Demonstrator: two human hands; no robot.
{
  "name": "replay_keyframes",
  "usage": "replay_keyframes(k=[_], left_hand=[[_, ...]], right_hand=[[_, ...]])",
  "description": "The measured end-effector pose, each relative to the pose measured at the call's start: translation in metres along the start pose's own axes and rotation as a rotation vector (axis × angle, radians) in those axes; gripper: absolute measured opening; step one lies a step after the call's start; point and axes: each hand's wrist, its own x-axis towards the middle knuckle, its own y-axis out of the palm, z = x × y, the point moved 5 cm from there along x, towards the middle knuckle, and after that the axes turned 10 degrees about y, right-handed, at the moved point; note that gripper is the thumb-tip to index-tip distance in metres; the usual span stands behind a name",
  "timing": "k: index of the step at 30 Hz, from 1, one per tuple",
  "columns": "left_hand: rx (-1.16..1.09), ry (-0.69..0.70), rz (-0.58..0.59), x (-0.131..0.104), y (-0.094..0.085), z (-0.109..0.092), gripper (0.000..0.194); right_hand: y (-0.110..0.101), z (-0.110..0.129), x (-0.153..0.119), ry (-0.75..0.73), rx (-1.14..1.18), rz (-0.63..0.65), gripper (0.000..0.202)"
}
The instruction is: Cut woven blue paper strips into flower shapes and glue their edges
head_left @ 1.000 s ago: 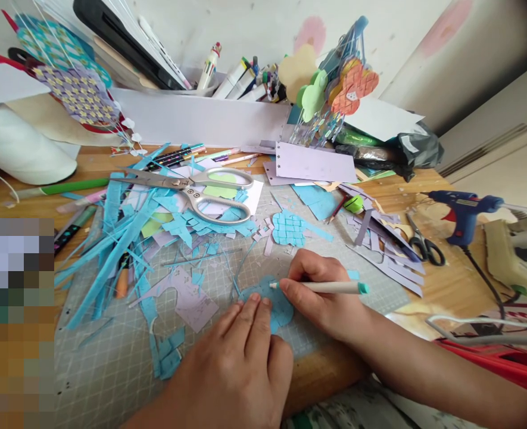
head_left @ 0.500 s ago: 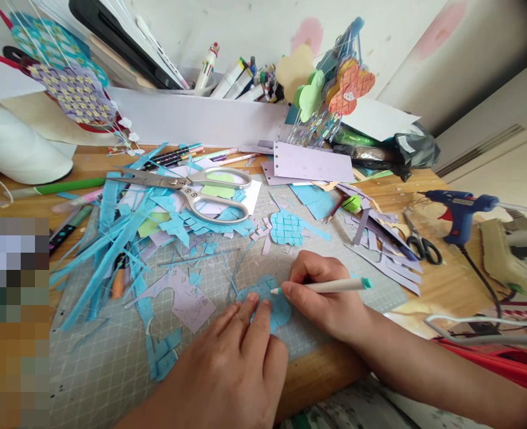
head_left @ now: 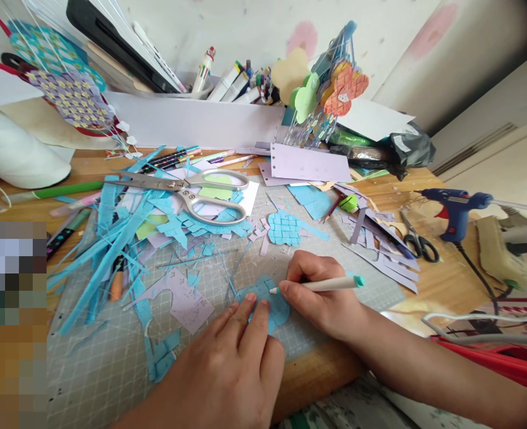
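Observation:
A blue paper flower point(head_left: 277, 311) lies flat on the grey cutting mat point(head_left: 317, 345). My left hand point(head_left: 239, 351) presses on its left side with outstretched fingertips. In my right hand point(head_left: 321, 292) is a white marker pen point(head_left: 330, 284) with a green end, gripped between thumb and fingers. Its tip touches or hovers just over the flower's upper part; I cannot tell which. Beyond my hands lies a second blue paper flower point(head_left: 284, 227) with a grid of lines. A lilac paper scrap point(head_left: 192, 307) is left of the flower.
Large scissors point(head_left: 214, 193) rest on a heap of blue paper strips point(head_left: 111, 238). Small black-handled scissors point(head_left: 419, 244) and a blue glue gun point(head_left: 457, 208) are at the right. Paper flower mobiles point(head_left: 343, 89) hang at the back, near several pens point(head_left: 234, 83).
The view has shifted slightly. Both hands keep nearly the same place on the flower, and the pen's tip has barely moved.

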Motion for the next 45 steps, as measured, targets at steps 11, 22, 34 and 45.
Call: replay_keyframes(k=[11, 22, 34, 45], left_hand=[[-0.008, 0.019, -0.005, 0.000, -0.002, 0.000, 0.030], [-0.015, 0.012, 0.004, 0.001, -0.002, 0.001, 0.032], [-0.026, -0.007, -0.014, 0.003, -0.002, 0.002, 0.032], [-0.018, -0.001, 0.009, 0.000, 0.001, 0.001, 0.030]], right_hand=[[-0.010, -0.015, 0.001, 0.118, 0.269, -0.094, 0.021], [-0.001, -0.003, -0.002, -0.012, 0.016, -0.005, 0.023], [-0.005, -0.004, -0.002, 0.029, 0.090, 0.012, 0.023], [-0.003, -0.001, -0.005, -0.038, -0.013, 0.005, 0.023]])
